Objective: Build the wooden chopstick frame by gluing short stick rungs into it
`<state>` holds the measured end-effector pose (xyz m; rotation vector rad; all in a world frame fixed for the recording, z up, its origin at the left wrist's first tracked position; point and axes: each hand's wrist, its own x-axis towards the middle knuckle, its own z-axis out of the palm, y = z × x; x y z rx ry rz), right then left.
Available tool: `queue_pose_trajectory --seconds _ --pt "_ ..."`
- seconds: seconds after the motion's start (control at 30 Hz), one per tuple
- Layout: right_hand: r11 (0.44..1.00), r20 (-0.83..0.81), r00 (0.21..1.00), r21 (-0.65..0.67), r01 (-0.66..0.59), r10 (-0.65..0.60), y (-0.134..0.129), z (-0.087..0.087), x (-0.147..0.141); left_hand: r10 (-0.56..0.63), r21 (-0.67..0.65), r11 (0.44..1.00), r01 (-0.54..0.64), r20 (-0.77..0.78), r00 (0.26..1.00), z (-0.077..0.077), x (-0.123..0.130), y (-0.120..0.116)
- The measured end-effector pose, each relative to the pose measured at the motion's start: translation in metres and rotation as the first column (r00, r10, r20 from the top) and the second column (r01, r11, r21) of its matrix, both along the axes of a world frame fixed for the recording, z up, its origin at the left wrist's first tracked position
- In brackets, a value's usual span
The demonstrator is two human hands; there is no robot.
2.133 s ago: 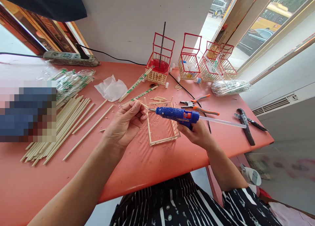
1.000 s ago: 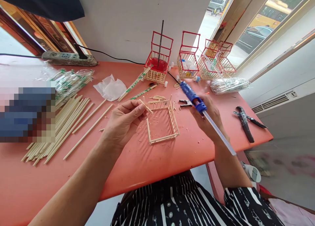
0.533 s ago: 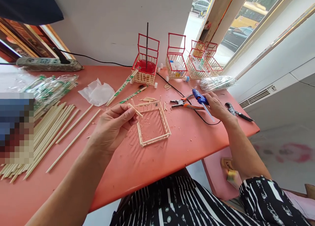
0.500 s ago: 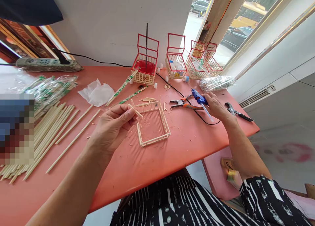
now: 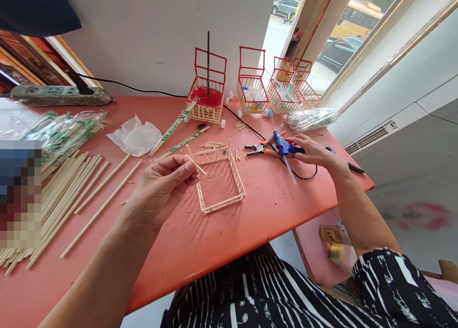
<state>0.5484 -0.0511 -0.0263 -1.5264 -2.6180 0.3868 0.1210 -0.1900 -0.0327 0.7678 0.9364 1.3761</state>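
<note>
My left hand [image 5: 168, 180] pinches a short piece of wooden stick [image 5: 195, 164] between thumb and fingers. It is held just above the left side of a small basket-like frame [image 5: 223, 205] of glued sticks, which rests on the table. On the right, my right hand [image 5: 315, 150] has its fingers stretched out beside the handle of a blue glue gun [image 5: 282, 142]. The glue gun lies over a pair of orange-handled pliers [image 5: 259, 149], its clear glue stick poking toward me. Whether a fingertip still touches the handle is hard to see.
Red-and-wood stick carts [image 5: 206, 109] stand along the wall, the left one holding a red bowl. Bare sticks [image 5: 67, 189] and wrapped chopsticks [image 5: 71, 132] lie at left, near white plastic [image 5: 134, 136]. A power strip [image 5: 60, 95] sits behind. A dark-handled tool [image 5: 356, 168] lies far right.
My right hand has lowered the glue gun onto the pliers and loosened its fingers from the handle. My left hand keeps its stick piece in nearly the same place.
</note>
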Motion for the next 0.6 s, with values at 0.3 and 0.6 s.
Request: queue_pose_trajectory --seconds 0.3,0.6 --pt "0.939 -0.329 0.939 0.28 0.199 -0.101 -0.052 0.035 -0.062 -0.003 -0.025 1.0 0.002 -0.031 1.0 -0.002 0.004 -0.001" --pt "0.987 -0.714 0.692 -0.003 -0.163 0.112 -0.111 0.03 -0.2 0.013 0.029 1.0 -0.009 -0.161 0.987 -0.003 0.012 -0.006"
